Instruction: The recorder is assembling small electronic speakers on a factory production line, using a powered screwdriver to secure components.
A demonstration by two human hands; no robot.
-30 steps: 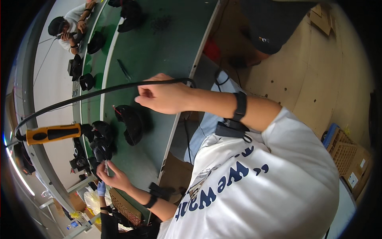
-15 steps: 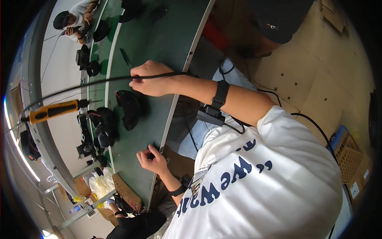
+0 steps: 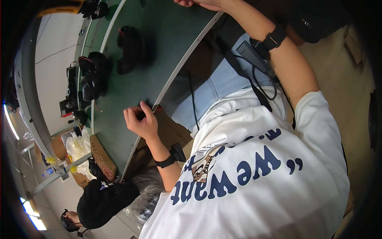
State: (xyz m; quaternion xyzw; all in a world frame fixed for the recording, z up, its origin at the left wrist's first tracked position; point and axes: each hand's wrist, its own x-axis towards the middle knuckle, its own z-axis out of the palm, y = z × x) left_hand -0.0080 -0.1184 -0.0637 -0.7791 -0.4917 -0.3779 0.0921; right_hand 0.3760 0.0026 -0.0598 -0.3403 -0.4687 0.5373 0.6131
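My right hand point(image 3: 201, 3) is cut off by the top edge, over the green worktable point(image 3: 159, 55). Its visible fingers are curled in; whatever they hold is out of sight. My left hand point(image 3: 142, 122) hovers by the table's near edge, fingers curled and thumb raised, with a dark patch inside the curl that I cannot make out. Between the hands lies a curved black plastic shell point(image 3: 129, 49) with a bit of red wire. Farther off, more black housings point(image 3: 93, 75) with red wires sit beside the table's pale rail.
A yellow-and-black power screwdriver point(image 3: 59, 8) shows at the top left. A brown perforated tray point(image 3: 102, 157) and clear plastic bags point(image 3: 78, 149) are at the table's lower end. One person in black point(image 3: 104, 203) is at lower left, another in dark clothing point(image 3: 318, 20) at upper right.
The view has shifted, and things on the table appear higher up. My right hand has moved away from the black shell to the top edge. My left hand keeps its curled pose.
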